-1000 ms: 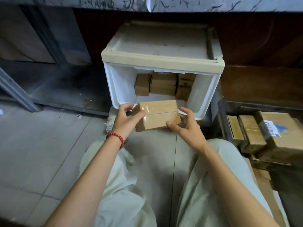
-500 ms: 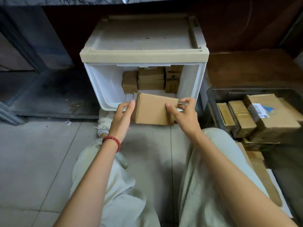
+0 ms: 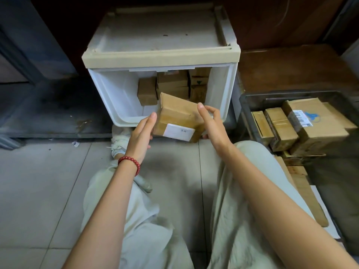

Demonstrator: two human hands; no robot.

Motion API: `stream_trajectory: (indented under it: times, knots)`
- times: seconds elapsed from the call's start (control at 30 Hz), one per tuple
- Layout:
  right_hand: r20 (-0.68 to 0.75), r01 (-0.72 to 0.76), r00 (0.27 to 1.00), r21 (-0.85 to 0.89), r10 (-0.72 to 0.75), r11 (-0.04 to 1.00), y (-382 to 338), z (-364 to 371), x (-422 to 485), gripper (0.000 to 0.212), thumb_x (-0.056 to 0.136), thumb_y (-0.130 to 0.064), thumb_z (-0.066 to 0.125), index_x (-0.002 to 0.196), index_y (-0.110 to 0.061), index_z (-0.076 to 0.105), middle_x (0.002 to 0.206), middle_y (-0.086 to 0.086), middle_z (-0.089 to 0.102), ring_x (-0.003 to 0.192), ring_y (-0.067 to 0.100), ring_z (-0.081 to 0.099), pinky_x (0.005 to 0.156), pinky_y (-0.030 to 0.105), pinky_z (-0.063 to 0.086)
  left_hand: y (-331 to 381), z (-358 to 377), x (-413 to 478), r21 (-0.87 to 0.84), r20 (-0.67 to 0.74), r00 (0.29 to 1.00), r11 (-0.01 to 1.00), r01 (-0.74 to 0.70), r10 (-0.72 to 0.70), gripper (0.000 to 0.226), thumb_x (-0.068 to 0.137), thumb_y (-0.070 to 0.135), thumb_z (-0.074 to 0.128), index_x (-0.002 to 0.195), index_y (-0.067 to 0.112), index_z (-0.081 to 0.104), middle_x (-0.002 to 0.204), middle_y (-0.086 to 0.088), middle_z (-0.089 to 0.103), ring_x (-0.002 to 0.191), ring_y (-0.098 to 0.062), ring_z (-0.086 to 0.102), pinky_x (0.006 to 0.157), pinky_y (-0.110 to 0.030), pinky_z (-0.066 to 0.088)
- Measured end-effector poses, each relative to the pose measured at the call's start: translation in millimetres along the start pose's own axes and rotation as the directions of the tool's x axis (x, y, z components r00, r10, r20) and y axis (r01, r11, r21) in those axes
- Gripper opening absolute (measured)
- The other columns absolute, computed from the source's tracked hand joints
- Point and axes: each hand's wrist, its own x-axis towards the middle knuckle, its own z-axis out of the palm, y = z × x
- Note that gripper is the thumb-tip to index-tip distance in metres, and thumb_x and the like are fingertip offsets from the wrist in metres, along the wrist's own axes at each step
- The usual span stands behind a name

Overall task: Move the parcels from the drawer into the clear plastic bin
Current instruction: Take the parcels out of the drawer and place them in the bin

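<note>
Just in front of the open drawer (image 3: 116, 98), above the floor (image 3: 38, 181), a brown cardboard parcel (image 3: 177, 113) is being held at a tilt between both hands. Its face with a white label (image 3: 178, 132) is being turned toward the camera. The parcel's left end is being pressed by the left hand (image 3: 140, 135), whose fingers are lying straight against the cardboard. Its right end is being gripped by the right hand (image 3: 210, 123), with the forefinger laid over the top face and the other fingers curled. A string of red beads (image 3: 130, 164) is being worn on the left wrist.

Behind the held parcel, more brown boxes are being stored at the back right of the white drawer: a small box (image 3: 147, 91) on the left, a wider box (image 3: 172, 82) beside it, and a narrow stack (image 3: 200, 84) against the right wall. The drawer is being overhung by the cream cabinet top (image 3: 159, 33).

To the right of the drawer, on the floor, the clear bin (image 3: 291, 95) is being filled with parcels. Two taped boxes (image 3: 281, 127) are being stood side by side in it, and a larger carton (image 3: 318, 121) with a barcode label and a blue mark is being rested beside them.

Pale trousers (image 3: 233, 210) are being worn by the seated person, and a pale shoe (image 3: 119, 140) is being shown just below the drawer's front edge.
</note>
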Motion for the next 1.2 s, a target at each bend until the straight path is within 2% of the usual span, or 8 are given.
stream_trajectory:
  times: [0.23,0.37,0.6,0.73,0.9,1.0,1.1,1.2]
  knots:
    - [0.149,0.087,0.986,-0.102,-0.072,0.991,0,-4,-1,0.077,0.078,-0.066,0.062,0.141,-0.03,0.04,0.124,-0.004,0.057,0.114,0.011,0.054,0.096,0.033,0.045,1,4,1,-0.019,-0.05,0.999,1.0,-0.014,0.013,0.031,0.083,0.067,0.051,0.083,0.038,0.06,0.085,0.016,0.061,0.084,-0.004,0.054,0.073,-0.027,0.046]
    - [0.096,0.133,0.989,-0.219,-0.114,0.967,-1,-5,0,0.065,0.078,-0.056,0.069,0.129,-0.022,0.048,0.122,0.003,0.057,0.113,0.015,0.055,0.097,0.036,0.049,4,6,3,-0.031,-0.089,0.993,0.996,-0.082,0.078,0.024,0.086,0.054,0.059,0.1,0.035,0.063,0.094,0.021,0.065,0.09,0.005,0.057,0.086,-0.03,0.049]
    - [0.0,0.16,0.987,0.03,-0.16,0.987,-26,-37,-4,0.054,0.077,-0.037,0.078,0.11,-0.02,0.038,0.112,-0.01,0.054,0.097,-0.004,0.06,0.076,0.014,0.053,44,39,4,-0.049,-0.033,0.973,0.972,-0.23,0.228,0.037,0.083,0.037,0.07,0.112,0.026,0.05,0.12,0.004,0.06,0.111,-0.007,0.057,0.095,-0.036,0.051]
    - [-0.121,0.22,0.969,0.022,-0.216,0.975,-36,-91,-11,0.099,0.071,-0.04,0.081,0.145,-0.024,0.017,0.125,-0.002,0.052,0.108,0.005,0.057,0.083,0.017,0.052,74,84,8,0.001,0.088,0.938,0.942,-0.336,0.335,0.042,0.08,0.044,0.071,0.113,0.03,0.048,0.116,0.008,0.062,0.107,-0.006,0.059,0.091,-0.032,0.052]
    - [-0.244,0.102,0.964,-0.036,-0.108,0.994,-22,-174,-39,0.092,0.055,-0.058,0.08,0.13,-0.026,0.038,0.11,-0.014,0.057,0.094,-0.002,0.061,0.062,0.007,0.047,101,161,5,0.051,0.321,0.839,0.877,-0.478,0.439,0.04,0.08,0.043,0.072,0.112,0.034,0.051,0.107,0.015,0.063,0.096,0.004,0.06,0.083,-0.02,0.051]
    - [-0.322,-0.025,0.947,-0.032,0.014,0.999,-2,-216,-58,0.078,0.056,-0.062,0.08,0.118,-0.026,0.048,0.102,-0.017,0.064,0.085,-0.003,0.065,0.058,0.013,0.049,103,208,-5,0.101,0.442,0.774,0.833,-0.544,0.453,0.037,0.08,0.046,0.071,0.111,0.04,0.051,0.098,0.026,0.058,0.085,0.019,0.055,0.073,-0.005,0.045]
    - [-0.378,-0.077,0.924,-0.016,0.065,0.997,20,-245,-76,0.064,0.056,-0.064,0.077,0.105,-0.029,0.057,0.088,-0.023,0.07,0.079,-0.005,0.066,0.055,0.012,0.048,97,248,-16,0.13,0.536,0.726,0.807,-0.576,0.431,0.037,0.08,0.048,0.069,0.111,0.045,0.048,0.099,0.023,0.059,0.089,0.007,0.059,0.078,-0.015,0.049]
    - [-0.403,-0.182,0.903,-0.039,0.151,0.983,39,-267,-90,0.086,0.054,-0.074,0.075,0.118,-0.02,0.058,0.108,-0.005,0.067,0.082,0.004,0.063,0.053,0.014,0.045,86,279,-25,0.175,0.623,0.679,0.777,-0.605,0.388,0.04,0.081,0.05,0.067,0.116,0.043,0.048,0.105,0.02,0.057,0.098,-0.007,0.059,0.083,-0.026,0.05]
